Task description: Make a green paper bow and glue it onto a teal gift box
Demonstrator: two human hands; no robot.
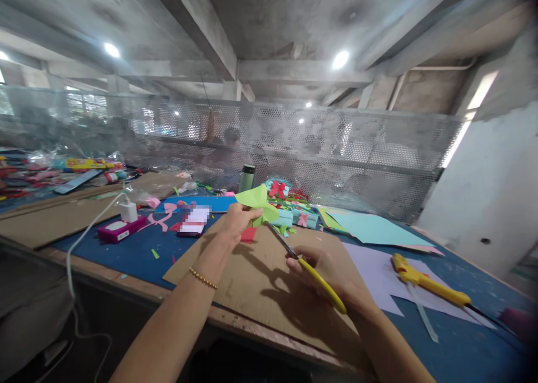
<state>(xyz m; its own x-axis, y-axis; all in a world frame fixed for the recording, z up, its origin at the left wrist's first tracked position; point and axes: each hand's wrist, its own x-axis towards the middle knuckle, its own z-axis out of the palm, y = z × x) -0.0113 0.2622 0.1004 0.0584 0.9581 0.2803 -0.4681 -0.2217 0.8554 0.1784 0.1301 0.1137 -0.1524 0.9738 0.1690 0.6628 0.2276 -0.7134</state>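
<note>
My left hand point(240, 221) pinches a light green paper piece point(259, 201) with petal-like lobes, held up above a cardboard sheet point(252, 276). In my right hand point(321, 268) is a pair of scissors point(319, 282) with yellow handles. Their blades point up and left, with the tips at the lower edge of the green paper; whether they cut into it I cannot tell. A small red paper piece point(248, 235) lies on the cardboard just below my left hand. Part of the scissors' handle is hidden by my right fingers.
A yellow glue gun point(432, 282) rests at right on lilac paper point(370, 265), near pale blue sheets point(378, 227). Behind my hands are decorated boxes point(305, 217) and a green bottle point(247, 178). At left are a phone point(195, 220) and a purple power strip point(121, 229) with a white cable.
</note>
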